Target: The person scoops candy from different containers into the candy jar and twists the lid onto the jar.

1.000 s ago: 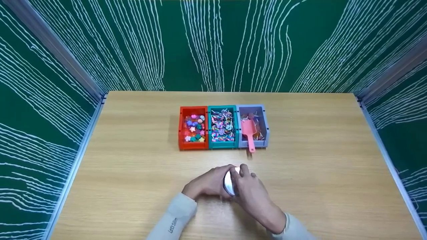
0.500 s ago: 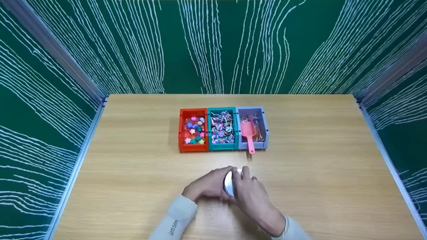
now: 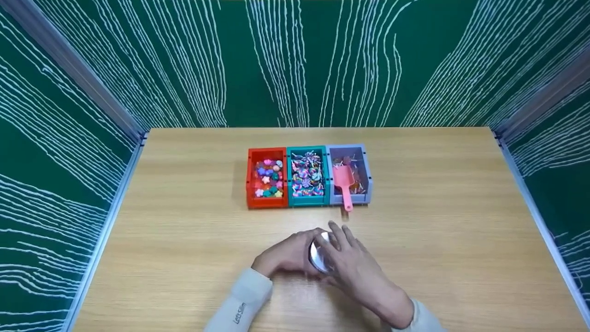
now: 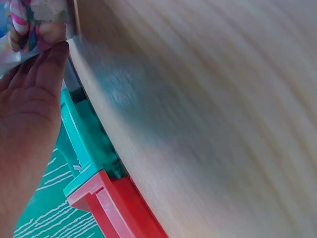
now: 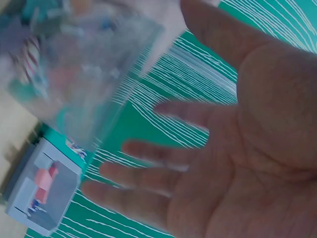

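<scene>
We see both hands meeting at the near middle of the table [image 3: 438,221], in front of the three bins. Our left hand [image 3: 286,254] comes in from the lower left, its fingers curled round a small clear jar [image 3: 319,252] and gripping it. Our right hand [image 3: 355,265] reaches in from the lower right with fingers spread and straight beside the jar's silvery end; the right wrist view shows the palm [image 5: 257,148] open and the jar [image 5: 79,69] apart from the fingers. The jar seems to lie tilted on its side, long axis running left to right, silvery end toward the right hand. Striped sweets show inside it in the left wrist view [image 4: 29,22]. Beyond stand a red bin [image 3: 267,178], a teal bin [image 3: 307,176] and a grey bin [image 3: 364,171] side by side, touching, a pink scoop [image 3: 344,182] resting in the grey one.
</scene>
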A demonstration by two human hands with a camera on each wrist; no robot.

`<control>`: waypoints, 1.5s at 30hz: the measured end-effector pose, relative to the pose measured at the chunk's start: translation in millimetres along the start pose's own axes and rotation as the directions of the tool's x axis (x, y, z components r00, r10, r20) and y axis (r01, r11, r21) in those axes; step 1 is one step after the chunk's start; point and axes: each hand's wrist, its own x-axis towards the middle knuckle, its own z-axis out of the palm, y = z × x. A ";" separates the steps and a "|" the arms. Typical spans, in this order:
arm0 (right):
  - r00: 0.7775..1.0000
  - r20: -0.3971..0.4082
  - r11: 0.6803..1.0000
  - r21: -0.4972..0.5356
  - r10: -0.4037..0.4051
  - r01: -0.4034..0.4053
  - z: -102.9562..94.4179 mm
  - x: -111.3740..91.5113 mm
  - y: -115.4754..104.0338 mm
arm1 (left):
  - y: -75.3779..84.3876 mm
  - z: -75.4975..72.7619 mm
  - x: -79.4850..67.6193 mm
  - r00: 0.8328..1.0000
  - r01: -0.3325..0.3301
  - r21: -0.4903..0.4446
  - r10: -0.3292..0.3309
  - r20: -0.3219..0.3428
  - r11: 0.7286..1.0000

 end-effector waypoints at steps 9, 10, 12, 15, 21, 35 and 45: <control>0.993 0.028 0.993 -0.010 -0.118 0.118 -3.4 9.5 6.0 | -1.5 0.7 0.7 1.000 -0.027 -0.028 0.027 0.002 0.999; 0.993 0.026 0.993 -0.009 -0.118 0.118 -3.5 11.1 5.9 | -1.5 0.4 0.9 1.000 -0.026 -0.031 0.026 0.004 0.999; 0.992 0.016 0.992 -0.015 -0.123 0.123 -4.2 14.8 5.3 | -1.1 -0.3 1.1 1.000 -0.025 -0.031 0.025 0.001 0.999; 0.991 -0.002 0.991 -0.024 -0.132 0.132 -5.8 19.2 3.8 | -1.0 -1.4 1.3 1.000 -0.022 -0.027 0.022 -0.002 0.999; 0.988 -0.062 0.989 -0.047 -0.145 0.142 -2.6 20.2 2.7 | 1.0 -1.3 0.1 1.000 0.009 -0.013 -0.009 0.014 1.000; 0.987 -0.146 0.997 -0.040 -0.067 0.061 3.7 20.1 -2.4 | 1.7 -1.0 -1.9 1.000 0.024 -0.023 -0.024 -0.005 0.999; 0.989 -0.136 0.994 -0.086 0.059 -0.071 7.0 21.6 -9.6 | 1.3 1.2 0.9 1.000 0.025 -0.006 -0.025 -0.001 1.000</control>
